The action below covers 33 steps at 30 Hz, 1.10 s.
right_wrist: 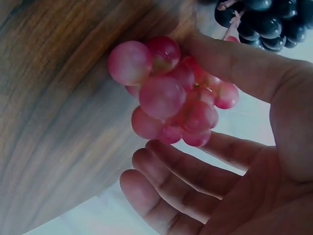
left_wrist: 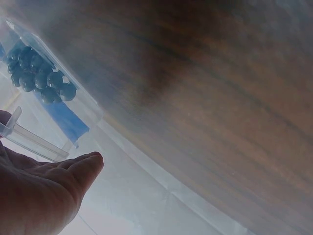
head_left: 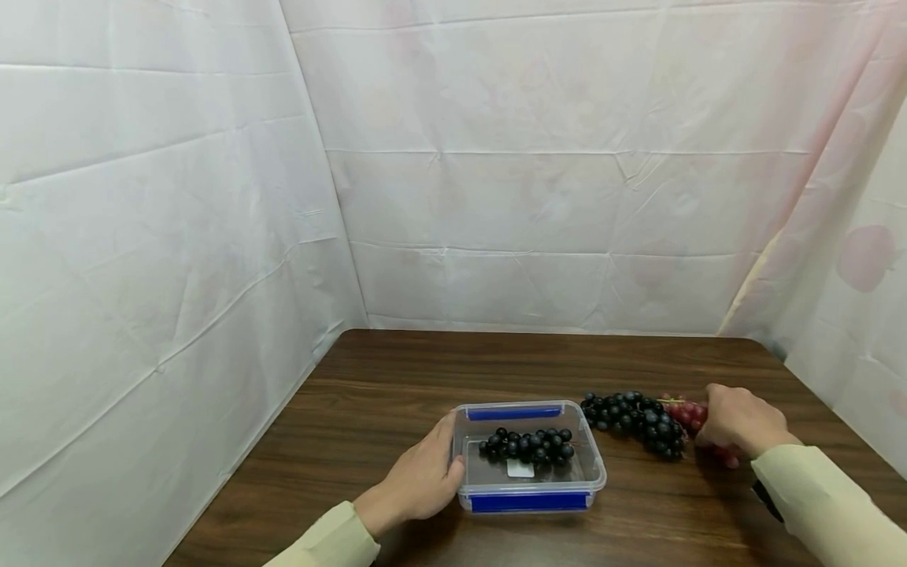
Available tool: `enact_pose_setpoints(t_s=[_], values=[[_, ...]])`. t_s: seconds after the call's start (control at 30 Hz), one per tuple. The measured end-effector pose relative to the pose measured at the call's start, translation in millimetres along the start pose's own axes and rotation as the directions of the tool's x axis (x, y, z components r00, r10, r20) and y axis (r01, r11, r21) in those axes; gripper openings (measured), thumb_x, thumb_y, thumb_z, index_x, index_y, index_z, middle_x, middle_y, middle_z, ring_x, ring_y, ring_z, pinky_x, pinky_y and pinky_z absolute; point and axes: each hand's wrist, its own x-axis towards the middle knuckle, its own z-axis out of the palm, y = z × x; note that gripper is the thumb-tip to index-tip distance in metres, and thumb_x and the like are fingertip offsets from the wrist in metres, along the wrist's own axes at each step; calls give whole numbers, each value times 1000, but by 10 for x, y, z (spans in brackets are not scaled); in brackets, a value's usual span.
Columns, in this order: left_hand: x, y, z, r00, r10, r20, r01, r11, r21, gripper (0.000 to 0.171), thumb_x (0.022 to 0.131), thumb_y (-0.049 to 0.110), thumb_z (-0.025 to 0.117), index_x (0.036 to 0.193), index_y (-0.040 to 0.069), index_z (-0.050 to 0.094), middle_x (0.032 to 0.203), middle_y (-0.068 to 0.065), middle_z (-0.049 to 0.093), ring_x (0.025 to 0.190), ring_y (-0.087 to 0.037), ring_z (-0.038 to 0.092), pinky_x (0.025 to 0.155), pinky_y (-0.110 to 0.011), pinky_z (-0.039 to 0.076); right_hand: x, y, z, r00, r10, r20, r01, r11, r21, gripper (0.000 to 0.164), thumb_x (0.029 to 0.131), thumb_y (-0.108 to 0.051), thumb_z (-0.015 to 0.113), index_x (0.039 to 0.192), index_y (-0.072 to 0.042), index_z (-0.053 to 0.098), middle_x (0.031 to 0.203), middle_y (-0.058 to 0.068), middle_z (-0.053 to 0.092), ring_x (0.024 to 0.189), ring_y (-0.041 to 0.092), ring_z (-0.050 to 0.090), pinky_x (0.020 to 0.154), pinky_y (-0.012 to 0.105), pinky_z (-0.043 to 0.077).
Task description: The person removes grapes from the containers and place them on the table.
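Note:
A clear plastic box [head_left: 530,498] with blue clips stands in front of me, holding a bunch of black grapes [head_left: 527,446]. At its left side my left hand [head_left: 423,471] grips the wall, thumb by the rim and fingers along the outside. My right hand [head_left: 740,417] is over a bunch of red grapes [right_wrist: 164,95] to the right. In the right wrist view its thumb lies along one side of the bunch and the fingers curl on the other. Much of this bunch is hidden by the hand in the head view.
Another bunch of black grapes [head_left: 631,417] lies between the box and the red grapes, beside the right hand. The dark wooden table [head_left: 397,378] runs back to white cloth [head_left: 524,205], which hangs behind and at both sides.

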Motion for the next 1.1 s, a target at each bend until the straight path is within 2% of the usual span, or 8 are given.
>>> enact_pose_setpoints(t_s=[0.13,0.37,0.5,0.7,0.77,0.97,1.03,1.1], values=[[-3,4,-7,1000,3,-4,-3,1000,-2,71,103,26,44,162,-3,18,165,-23,27,149,-32,34,117,-50,37,-8,-15,-40,1000,-8,-24,7,1000,-23,66,74,-32,87,115,9,55,98,28,63,81,37,61,57,49,50],[-6,8,-8,1000,0,-3,0,1000,-2,71,103,26,44,161,-4,18,165,-23,26,149,-33,33,117,-50,36,-33,-98,-83,1000,-21,-22,19,998,-53,79,79,-37,84,129,14,50,113,39,59,90,44,62,57,51,51],[-4,14,-13,1000,7,-3,-7,1000,-1,71,103,27,44,161,-4,18,165,-23,27,149,-34,34,117,-51,37,-79,-150,-122,998,-37,-43,34,998,-57,90,79,-37,85,138,16,43,117,41,57,91,44,63,56,50,52],[-6,11,-6,1000,-1,0,1,1000,-3,71,103,26,44,162,-3,17,166,-22,25,150,-32,32,118,-50,35,-143,-203,-206,997,-57,-55,55,998,-37,94,82,-39,83,144,16,39,124,41,56,85,40,65,54,47,51],[-5,11,-6,1000,-3,0,3,1000,-5,71,103,26,44,162,-3,18,166,-21,25,150,-32,32,118,-50,34,-155,-215,-230,997,-55,-57,53,998,-33,94,83,-42,82,145,14,40,127,41,55,88,42,65,54,47,51],[-3,10,-1,1000,-7,0,7,1000,-10,71,103,26,44,162,-3,18,166,-21,25,150,-32,31,119,-50,34,-205,-247,-273,995,-64,-74,61,998,-30,87,88,-46,76,144,13,44,124,38,59,94,47,64,54,47,50],[-2,8,0,1000,-8,3,8,1000,-9,71,103,26,44,162,-2,17,166,-21,25,150,-32,31,119,-50,34,-231,-270,-276,993,-73,-90,71,997,-20,86,90,-49,73,143,12,45,117,36,63,86,41,66,53,46,49],[-2,7,-3,1000,-8,4,8,1000,-8,71,103,26,44,162,-2,17,166,-20,24,150,-32,31,119,-50,34,-261,-303,-255,993,-72,-94,74,997,12,89,91,-54,70,146,10,42,97,27,69,71,33,66,50,42,47]])
